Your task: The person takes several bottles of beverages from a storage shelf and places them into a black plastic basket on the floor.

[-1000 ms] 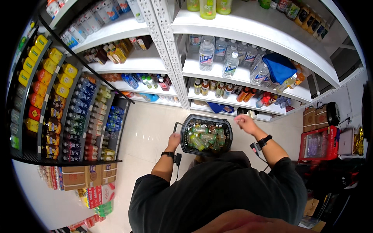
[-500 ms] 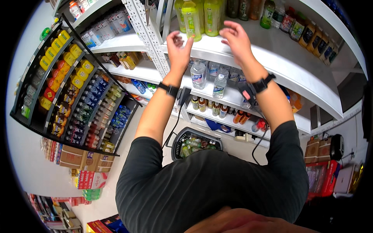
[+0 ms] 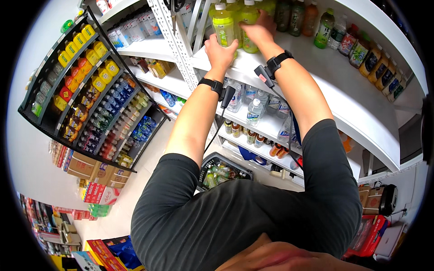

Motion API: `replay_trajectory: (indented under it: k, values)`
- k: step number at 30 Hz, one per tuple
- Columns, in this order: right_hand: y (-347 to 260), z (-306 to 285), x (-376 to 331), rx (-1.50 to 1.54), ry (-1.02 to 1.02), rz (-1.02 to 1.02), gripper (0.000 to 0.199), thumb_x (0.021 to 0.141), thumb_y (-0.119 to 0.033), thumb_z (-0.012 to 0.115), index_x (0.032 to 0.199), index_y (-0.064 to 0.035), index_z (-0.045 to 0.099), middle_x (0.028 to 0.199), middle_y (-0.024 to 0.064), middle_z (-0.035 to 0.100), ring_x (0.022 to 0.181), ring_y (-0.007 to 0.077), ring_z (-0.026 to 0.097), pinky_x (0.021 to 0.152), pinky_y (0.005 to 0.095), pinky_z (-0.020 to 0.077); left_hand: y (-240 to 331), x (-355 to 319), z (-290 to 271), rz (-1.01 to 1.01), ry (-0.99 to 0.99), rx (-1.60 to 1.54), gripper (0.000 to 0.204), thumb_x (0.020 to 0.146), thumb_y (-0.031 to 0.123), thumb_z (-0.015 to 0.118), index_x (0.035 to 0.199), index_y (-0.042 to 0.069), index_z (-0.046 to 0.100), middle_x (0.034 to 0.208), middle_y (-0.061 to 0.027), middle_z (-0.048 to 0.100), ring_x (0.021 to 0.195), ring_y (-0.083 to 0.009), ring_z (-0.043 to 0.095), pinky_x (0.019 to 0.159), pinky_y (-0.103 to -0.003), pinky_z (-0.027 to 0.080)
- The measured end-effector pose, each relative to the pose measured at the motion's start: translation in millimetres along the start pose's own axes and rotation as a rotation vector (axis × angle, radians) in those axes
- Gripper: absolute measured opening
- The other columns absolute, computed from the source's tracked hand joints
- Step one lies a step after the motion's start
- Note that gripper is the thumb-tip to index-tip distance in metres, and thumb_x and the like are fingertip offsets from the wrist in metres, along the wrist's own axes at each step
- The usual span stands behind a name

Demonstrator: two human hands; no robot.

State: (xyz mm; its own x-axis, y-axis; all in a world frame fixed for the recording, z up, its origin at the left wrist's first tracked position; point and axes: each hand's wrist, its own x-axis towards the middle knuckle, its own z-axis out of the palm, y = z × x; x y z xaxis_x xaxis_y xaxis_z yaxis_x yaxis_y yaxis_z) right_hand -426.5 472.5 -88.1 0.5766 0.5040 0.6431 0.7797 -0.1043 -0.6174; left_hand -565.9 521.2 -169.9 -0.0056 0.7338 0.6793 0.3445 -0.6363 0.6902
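The front green bottle [image 3: 223, 29] on the upper white shelf [image 3: 307, 56] is flanked at its base by the L hand [image 3: 220, 53], thumb & fingers apart; whether it's clamped can't be told. A 2nd green bottle [image 3: 248, 17], just R of it, is partly covered by the R hand [image 3: 261, 30], thumb across its front; w/ fingertips hidden, grip can't be told. Space is bounded on L by a holed white post [image 3: 177, 45], on R by dark bottles [image 3: 297, 19]. Below, a basket [image 3: 236, 162] w/ bottles is partly blocked by the shirt [image 3: 246, 217].
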Motion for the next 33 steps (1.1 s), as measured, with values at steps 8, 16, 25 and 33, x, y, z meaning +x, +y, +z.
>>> replay_trajectory:
  k: [8, 16, 25, 33]
  values:
    - [13, 21, -26, 0.223, -0.024, 0.121, 0.092, 0.066, -0.041, 0.084, 0.136, -0.0023, 0.040, 0.116, 0.0234, 0.066, 0.106, 0.0364, 0.065, 0.091, 0.0417, 0.0515, -8, -28, -63, 0.065, -0.096, -0.578, 0.056, 0.075, 0.017, 0.082, 0.119, 0.000, 0.052, 0.110, -0.0153, 0.065, 0.098, -0.0264, 0.065, 0.086, -0.037, 0.052]
    - [-2, -63, -130, 0.826, 0.054, -0.075, 0.045, 0.082, -0.023, 0.078, 0.116, -0.0001, 0.061, 0.108, 0.0116, 0.070, 0.105, 0.0254, 0.067, 0.095, 0.0382, 0.0502, -113, -163, -255, -0.555, -0.576, -1.275, 0.057, 0.075, 0.002, 0.072, 0.126, 0.004, 0.047, 0.112, -0.0110, 0.060, 0.108, -0.0277, 0.062, 0.099, -0.044, 0.048]
    - [71, -104, -471, 1.137, -0.468, 1.148, 0.053, 0.089, -0.033, 0.067, 0.130, -0.0062, 0.047, 0.109, 0.0133, 0.060, 0.102, 0.0284, 0.063, 0.095, 0.0515, 0.0513, -384, -376, -352, -1.858, -0.629, -0.882, 0.031, 0.090, 0.019, 0.062, 0.116, 0.005, 0.055, 0.098, -0.0098, 0.063, 0.089, -0.0242, 0.065, 0.081, -0.040, 0.055]
    - [156, -51, -732, 0.746, -0.689, 2.097, 0.038, 0.086, -0.029, 0.073, 0.110, -0.0037, 0.059, 0.092, 0.0092, 0.065, 0.080, 0.0225, 0.065, 0.071, 0.0370, 0.0555, -453, -531, -335, -2.145, -0.901, -0.327, 0.032, 0.086, 0.030, 0.073, 0.104, 0.009, 0.057, 0.085, -0.0055, 0.061, 0.073, -0.0221, 0.063, 0.065, -0.039, 0.054]
